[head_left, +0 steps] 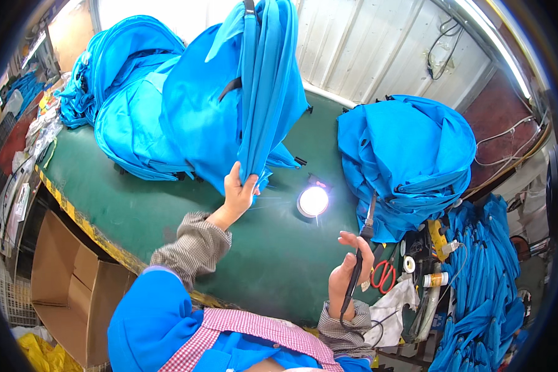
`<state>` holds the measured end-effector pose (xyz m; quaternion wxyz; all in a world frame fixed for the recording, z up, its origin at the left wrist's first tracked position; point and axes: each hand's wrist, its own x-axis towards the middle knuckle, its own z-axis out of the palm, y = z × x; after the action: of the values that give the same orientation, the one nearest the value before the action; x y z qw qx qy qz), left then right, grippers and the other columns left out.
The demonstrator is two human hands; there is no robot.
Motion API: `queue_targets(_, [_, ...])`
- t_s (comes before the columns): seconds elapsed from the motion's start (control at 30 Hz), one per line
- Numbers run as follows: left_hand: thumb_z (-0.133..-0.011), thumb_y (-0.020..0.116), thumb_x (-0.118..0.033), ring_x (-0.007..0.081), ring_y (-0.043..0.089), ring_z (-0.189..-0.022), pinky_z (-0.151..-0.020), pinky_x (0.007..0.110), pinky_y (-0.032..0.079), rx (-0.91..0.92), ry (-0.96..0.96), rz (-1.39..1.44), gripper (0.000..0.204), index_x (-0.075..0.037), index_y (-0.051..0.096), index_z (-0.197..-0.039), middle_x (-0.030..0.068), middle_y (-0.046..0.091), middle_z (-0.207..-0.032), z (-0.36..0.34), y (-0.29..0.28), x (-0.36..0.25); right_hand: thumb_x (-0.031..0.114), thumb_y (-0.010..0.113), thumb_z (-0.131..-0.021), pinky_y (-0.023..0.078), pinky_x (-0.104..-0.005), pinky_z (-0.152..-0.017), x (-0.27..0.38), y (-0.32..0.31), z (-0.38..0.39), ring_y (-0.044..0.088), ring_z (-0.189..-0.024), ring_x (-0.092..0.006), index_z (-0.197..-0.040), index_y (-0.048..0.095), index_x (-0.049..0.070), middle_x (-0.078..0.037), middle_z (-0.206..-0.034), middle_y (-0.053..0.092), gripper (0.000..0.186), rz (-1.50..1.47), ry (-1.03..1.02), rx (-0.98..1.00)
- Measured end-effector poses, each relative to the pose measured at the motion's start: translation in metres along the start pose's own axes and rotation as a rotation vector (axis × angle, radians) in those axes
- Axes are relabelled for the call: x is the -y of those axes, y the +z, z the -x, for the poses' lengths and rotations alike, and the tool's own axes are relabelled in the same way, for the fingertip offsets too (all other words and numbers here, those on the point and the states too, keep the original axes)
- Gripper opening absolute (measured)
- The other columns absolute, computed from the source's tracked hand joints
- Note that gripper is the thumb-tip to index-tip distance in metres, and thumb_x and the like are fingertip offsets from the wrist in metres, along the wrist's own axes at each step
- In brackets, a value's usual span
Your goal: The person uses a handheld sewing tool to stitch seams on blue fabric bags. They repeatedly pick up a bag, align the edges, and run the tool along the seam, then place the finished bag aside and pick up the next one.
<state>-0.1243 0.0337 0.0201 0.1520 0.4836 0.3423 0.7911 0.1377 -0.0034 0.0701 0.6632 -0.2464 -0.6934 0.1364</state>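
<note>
My left hand (238, 193) pinches the lower end of a folded blue fabric canopy (266, 93), which stands up from the table in long pleats. My right hand (348, 273) has a soldering iron (356, 266) lying between thumb and fingers, its metal tip pointing up and away. Some of its fingers are stretched out, and the cord trails down past my wrist. The iron's tip is close to a second blue fabric bundle (409, 155) on the right; whether they touch I cannot tell. Between my hands, a bright round lamp (312, 201) shines on the green table (260, 248).
More blue canopies (136, 80) are heaped at the back left. Red-handled scissors (384, 276), a white bottle (436, 279) and a white cloth (394, 310) lie at the right edge. Blue fabric pieces (483, 266) hang beyond them. An open cardboard box (74, 279) stands at the lower left.
</note>
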Motion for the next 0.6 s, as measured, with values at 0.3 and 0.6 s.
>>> queue_targets(0.3, [-0.091,0.06,-0.017,0.0088,0.046,-0.042,-0.037,0.025,0.04,-0.111,0.094,-0.015,0.018,-0.001,0.051,-0.091,0.0016,0.052,-0.062,-0.193,0.0,-0.024,0.026,0.047,-0.098,0.052,-0.0342,-0.071,0.009,-0.002,-0.006,0.064,-0.076,-0.0253,-0.108,0.051,-0.003,-0.019,-0.09,0.066,0.031,0.02,0.004,0.008])
queue_targets(0.6, [-0.09,0.062,-0.018,0.0107,0.051,-0.041,-0.036,0.025,0.039,-0.098,0.136,-0.212,0.02,0.002,0.056,-0.093,0.005,0.059,-0.067,-0.166,-0.041,0.017,0.024,0.048,-0.097,0.053,-0.0328,-0.067,0.009,-0.024,0.014,0.065,-0.074,-0.0253,-0.105,0.053,-0.004,-0.019,-0.088,0.067,0.03,0.027,0.105,0.018])
